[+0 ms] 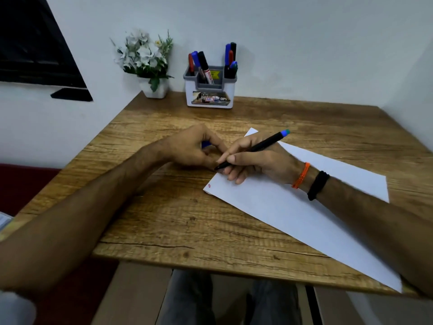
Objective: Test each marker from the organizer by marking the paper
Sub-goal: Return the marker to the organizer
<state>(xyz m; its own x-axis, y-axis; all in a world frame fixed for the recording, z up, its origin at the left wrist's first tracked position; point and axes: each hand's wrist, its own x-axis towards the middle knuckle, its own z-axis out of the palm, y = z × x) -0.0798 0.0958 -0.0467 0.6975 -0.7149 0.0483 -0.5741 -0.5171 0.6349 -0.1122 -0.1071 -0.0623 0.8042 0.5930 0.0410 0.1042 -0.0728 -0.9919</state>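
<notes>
The right hand point(255, 160) pinches a black marker point(251, 150), tip over the paper point(304, 207) edge. Just beside it, the left hand point(194, 148) curls around a blue cap point(205, 144).

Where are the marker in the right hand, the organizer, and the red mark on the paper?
marker point(257, 147), head view, middle of black barrel.
organizer point(210, 99), head view, front wall.
red mark point(209, 186), head view, small scribble at paper's near-left corner.
</notes>
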